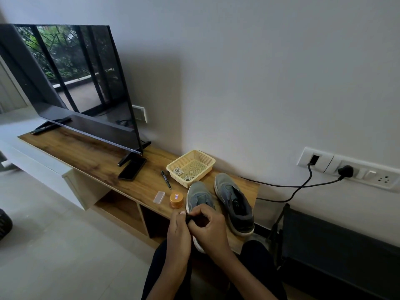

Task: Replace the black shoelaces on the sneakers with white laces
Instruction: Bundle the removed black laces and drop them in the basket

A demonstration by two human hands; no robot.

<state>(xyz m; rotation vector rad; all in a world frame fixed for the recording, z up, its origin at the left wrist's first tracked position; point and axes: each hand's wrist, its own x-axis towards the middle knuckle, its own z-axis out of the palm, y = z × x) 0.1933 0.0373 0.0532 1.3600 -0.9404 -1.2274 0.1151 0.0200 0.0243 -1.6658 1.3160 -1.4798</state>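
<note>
Room: pale wall [259, 83] behind a long wood shelf [91, 156]. A dark TV [75, 83] stands at its left end. The task's things sit at the right end.

Two grey sneakers lie side by side, long axes running from the person toward the wall, toes away. The left sneaker [198, 194] has its heel end under the hands. The right sneaker [233, 200] lies just beside it, untouched. Cannot tell whether either is laced.

A yellow basket [201, 176] sits just beyond the toes and holds the white laces [178, 171] in loose coils at its left side.

Both hands are together over the left sneaker's heel. The left hand [179, 231] has its fingertips pinched on a small black bundle, judged to be a black lace [191, 218]. The right hand [210, 228] has its fingers curled round the same bundle from the other side.

Key relation: the white laces lie straight ahead of the hands, past the full length of the left sneaker and a little left. The left hand looks slightly nearer to them. A reach must pass over the toe, so the bundle needs setting down first.

Small items left of the sneakers:
- phone [132, 169]
- pen [166, 179]
- orange jar [176, 199], near the left sneaker
- clear box [159, 197]
</note>
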